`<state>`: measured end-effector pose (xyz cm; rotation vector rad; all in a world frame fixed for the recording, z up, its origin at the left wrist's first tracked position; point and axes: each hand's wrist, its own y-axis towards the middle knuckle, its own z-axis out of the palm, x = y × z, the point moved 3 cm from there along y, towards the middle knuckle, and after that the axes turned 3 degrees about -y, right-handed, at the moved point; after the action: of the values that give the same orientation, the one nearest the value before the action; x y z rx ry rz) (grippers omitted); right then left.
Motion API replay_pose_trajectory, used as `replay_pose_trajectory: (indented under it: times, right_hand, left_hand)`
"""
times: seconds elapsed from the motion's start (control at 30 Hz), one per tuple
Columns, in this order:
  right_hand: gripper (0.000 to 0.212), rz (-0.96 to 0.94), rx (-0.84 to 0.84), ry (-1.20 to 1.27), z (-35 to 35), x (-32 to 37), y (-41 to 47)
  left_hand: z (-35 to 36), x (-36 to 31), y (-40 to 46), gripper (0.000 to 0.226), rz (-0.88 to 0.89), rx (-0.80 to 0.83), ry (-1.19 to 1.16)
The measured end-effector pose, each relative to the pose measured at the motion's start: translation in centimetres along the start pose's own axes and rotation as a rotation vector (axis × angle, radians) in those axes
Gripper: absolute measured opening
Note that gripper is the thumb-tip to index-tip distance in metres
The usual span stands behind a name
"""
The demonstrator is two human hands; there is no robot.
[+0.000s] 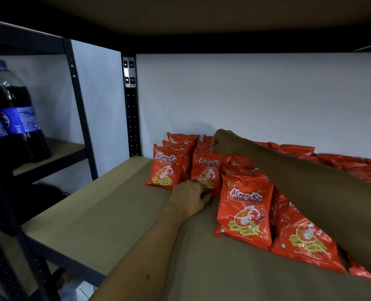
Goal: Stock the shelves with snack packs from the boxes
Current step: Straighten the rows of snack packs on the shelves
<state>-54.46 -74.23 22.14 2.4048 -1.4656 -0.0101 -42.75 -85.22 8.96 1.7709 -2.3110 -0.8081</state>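
Several red prawn-cracker snack packs stand in leaning rows on the brown shelf board [106, 213], against the white back wall. My left hand [190, 197] pinches the bottom edge of the second pack from the left [206, 170]. My right hand [220, 141] reaches over the rows with curled fingers and grips the top edge of that same pack. A front pack [244, 210] leans just right of my left hand, and the leftmost pack [167, 169] stands beside it. My right forearm hides part of the rows on the right.
Black steel uprights [132, 109] frame the shelf bay. Dark cola bottles with blue labels [15, 118] stand on the neighbouring shelf at the left. The upper shelf board runs close overhead. Bare board lies left of and in front of the packs.
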Motion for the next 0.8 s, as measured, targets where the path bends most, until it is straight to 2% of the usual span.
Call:
replay_pose_trajectory:
  times: [0.2,0.33,0.4,0.7,0.8]
  right_hand:
    - [0.015,0.018,0.004,0.025,-0.6,-0.4,-0.3]
    - [0.026,0.042,-0.063,0.056,-0.3,-1.2,-0.9]
    - [0.024,0.050,-0.063,0.050,-0.3,-1.1,-1.3]
    - [0.031,-0.107,0.193,-0.012,-0.8,2.3,-0.4]
    - [0.018,-0.100,0.068,0.051,-1.1,2.5,0.5]
  left_hand:
    - [0.5,0.2,0.2,0.035,-0.008,0.046,0.010]
    - [0.6,0.1,0.1,0.033,0.005,0.057,0.001]
    - [0.6,0.0,0.1,0.032,0.004,0.059,-0.001]
    - [1.1,-0.6,0.0,0.032,-0.023,0.053,0.004]
    - [0.4,-0.6,0.6,0.033,-0.016,0.043,-0.003]
